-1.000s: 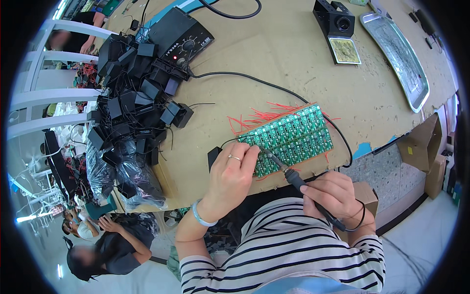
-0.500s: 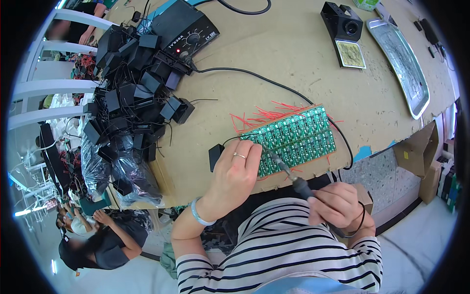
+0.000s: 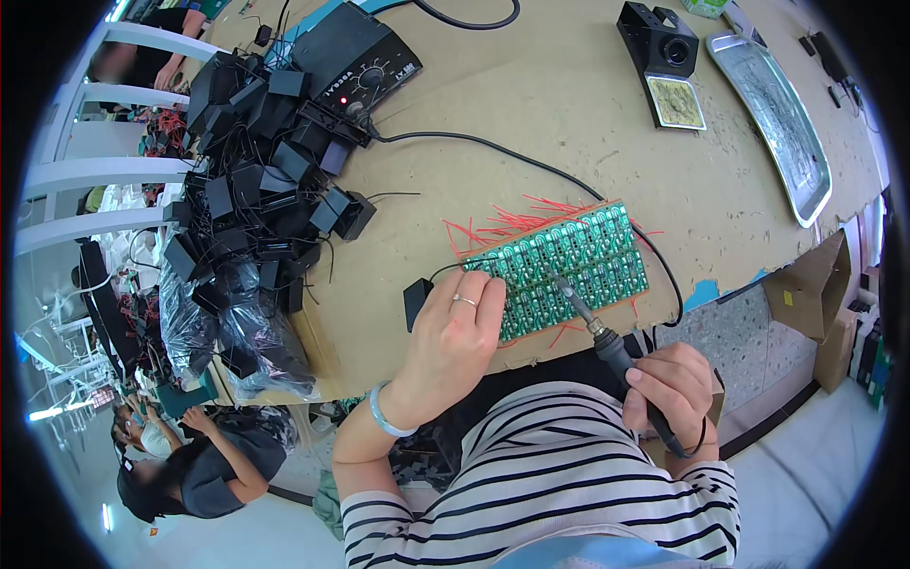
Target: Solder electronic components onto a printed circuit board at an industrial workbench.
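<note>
Right hand (image 3: 671,384): grip closed, fingers and thumb wrapped round the dark handle of a soldering iron (image 3: 614,353); the iron slants up and to the left, its metal tip over the middle of a green circuit board (image 3: 592,258). Cannot tell whether the tip touches. Left hand (image 3: 453,318): grip drawn in, fingers bent together over the board's left end; fingertips hidden, so cannot tell what is pinched. A thin black wire (image 3: 447,270) arches from a small black box (image 3: 415,302), just left of this hand, onto the board. Board lies tilted on the bench (image 3: 531,95), near its front edge, directly before the person; red wires (image 3: 512,224) stick out mainly along its far side. Beyond, a black cord (image 3: 493,147) runs between the board's right end and a control box (image 3: 351,62) with a dial and a lit red lamp. Left: a heap of black boxes (image 3: 242,199) with wires, clear plastic bags (image 3: 251,337) below it. Far right: an iron stand (image 3: 654,43), with a sponge (image 3: 677,102) in its front, and a shiny metal tray (image 3: 820,199). A co-worker (image 3: 223,474) is at lower left.
</note>
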{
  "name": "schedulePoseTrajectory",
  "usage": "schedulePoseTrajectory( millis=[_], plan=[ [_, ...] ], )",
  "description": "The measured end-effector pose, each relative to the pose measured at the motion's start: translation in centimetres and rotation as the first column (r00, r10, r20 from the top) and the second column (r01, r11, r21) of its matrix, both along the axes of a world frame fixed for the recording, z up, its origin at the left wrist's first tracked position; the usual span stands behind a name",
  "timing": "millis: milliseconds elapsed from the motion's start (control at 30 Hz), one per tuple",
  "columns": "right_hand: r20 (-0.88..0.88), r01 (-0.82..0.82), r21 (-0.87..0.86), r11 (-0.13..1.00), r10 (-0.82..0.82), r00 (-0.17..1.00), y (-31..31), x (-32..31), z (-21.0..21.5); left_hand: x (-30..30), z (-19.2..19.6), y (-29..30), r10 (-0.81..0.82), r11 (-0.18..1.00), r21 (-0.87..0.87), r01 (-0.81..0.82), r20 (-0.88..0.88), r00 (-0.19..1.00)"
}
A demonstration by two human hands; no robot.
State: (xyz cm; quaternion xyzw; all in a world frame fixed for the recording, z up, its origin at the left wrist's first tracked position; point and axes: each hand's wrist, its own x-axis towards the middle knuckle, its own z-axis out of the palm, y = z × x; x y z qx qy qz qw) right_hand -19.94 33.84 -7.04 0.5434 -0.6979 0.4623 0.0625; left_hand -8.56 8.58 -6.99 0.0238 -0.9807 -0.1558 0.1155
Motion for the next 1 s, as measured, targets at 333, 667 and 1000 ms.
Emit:
schedulePoseTrajectory(
  millis=[333, 667, 1000],
  plan=[
    [0.017, 0.021, -0.036, 0.999, -0.02, 1.0, 0.0, 0.0, -0.4, 0.3, 0.5, -0.2, 0.051, 0.998, -0.032, -0.051, 0.009, 0.999],
    [-0.038, 0.128, -0.031, 0.991, -0.13, 0.991, 0.5, -0.5, -0.2, 3.0, 1.5, -9.8, 0.408, 0.869, -0.184, -0.46, -0.262, 0.874],
    [-0.006, 0.063, -0.069, 0.996, -0.064, 0.998, -0.7, -0.3, 0.5, 1.0, -0.9, -9.9, 0.356, 0.914, 0.303, -0.269, -0.286, 0.89]
  ],
)
